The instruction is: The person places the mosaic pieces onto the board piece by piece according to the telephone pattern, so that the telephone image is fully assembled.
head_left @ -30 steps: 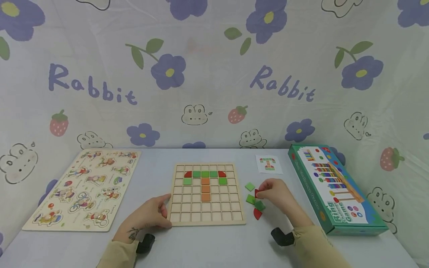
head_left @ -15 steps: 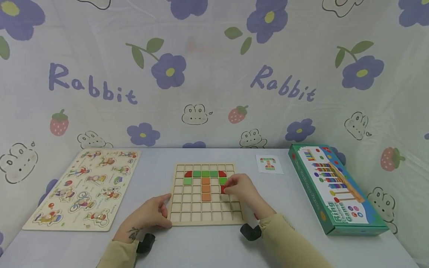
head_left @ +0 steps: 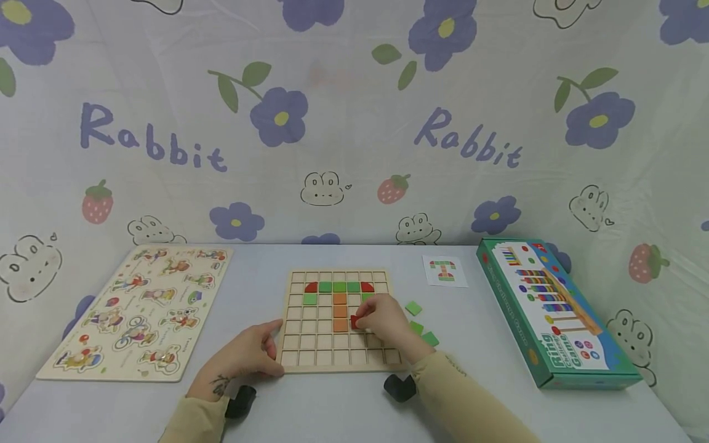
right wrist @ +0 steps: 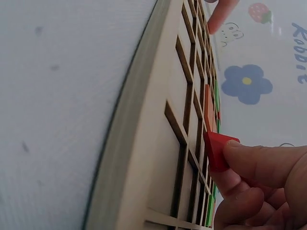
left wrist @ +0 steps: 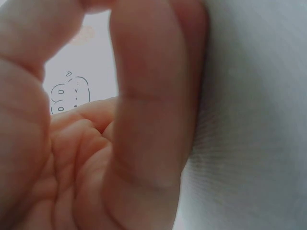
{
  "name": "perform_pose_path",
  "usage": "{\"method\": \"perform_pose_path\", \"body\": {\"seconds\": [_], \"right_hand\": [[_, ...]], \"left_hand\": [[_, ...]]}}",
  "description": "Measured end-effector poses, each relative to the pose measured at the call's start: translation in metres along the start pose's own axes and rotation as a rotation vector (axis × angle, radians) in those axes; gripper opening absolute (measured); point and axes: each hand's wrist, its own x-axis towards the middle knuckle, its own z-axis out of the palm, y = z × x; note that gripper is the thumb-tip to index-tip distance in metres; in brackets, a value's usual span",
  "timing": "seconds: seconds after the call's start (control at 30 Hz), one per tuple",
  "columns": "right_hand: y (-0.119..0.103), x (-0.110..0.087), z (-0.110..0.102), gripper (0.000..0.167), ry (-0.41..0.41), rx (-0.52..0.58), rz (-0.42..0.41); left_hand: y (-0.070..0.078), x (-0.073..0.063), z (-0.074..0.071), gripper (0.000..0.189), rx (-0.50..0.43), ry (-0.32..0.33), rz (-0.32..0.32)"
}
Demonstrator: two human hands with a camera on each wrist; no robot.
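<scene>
My right hand (head_left: pixel 388 320) pinches a red tile (right wrist: pixel 218 149) between thumb and fingers. It holds the tile over the wooden grid board (head_left: pixel 340 369), just right of the lowest orange tile (head_left: pixel 340 325). In the right wrist view the red tile is tilted close over the grid's cells, with one curved edge. My left hand (head_left: pixel 250 354) rests at the board's left side, thumb at the near corner and index finger farther up the edge. Green tiles (head_left: pixel 339 287) and red quarter-round tiles (head_left: pixel 312 287) form a row near the board's top; my right hand partly covers one green tile.
Several loose green tiles (head_left: pixel 413 308) lie right of the board. Behind them is a pattern card (head_left: pixel 445 271). A green game box (head_left: pixel 559 320) stands at the right, and a picture puzzle board (head_left: pixel 149 307) lies at the left. A printed curtain (head_left: pixel 354 135) hangs behind the table.
My right hand has picked the red tile from the loose pile and carried it left across the board to beside the lowest orange tile. My left hand has stayed at the board's edge.
</scene>
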Motion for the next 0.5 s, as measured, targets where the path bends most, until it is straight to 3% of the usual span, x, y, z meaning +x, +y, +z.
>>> {"method": "perform_pose_path", "body": {"seconds": [0.5], "right_hand": [[-0.0009,0.002,0.0055,0.007,-0.006,-0.114,-0.01]], "left_hand": [[0.0002,0.0001,0.0004,0.093,0.0,0.008,-0.015]]}}
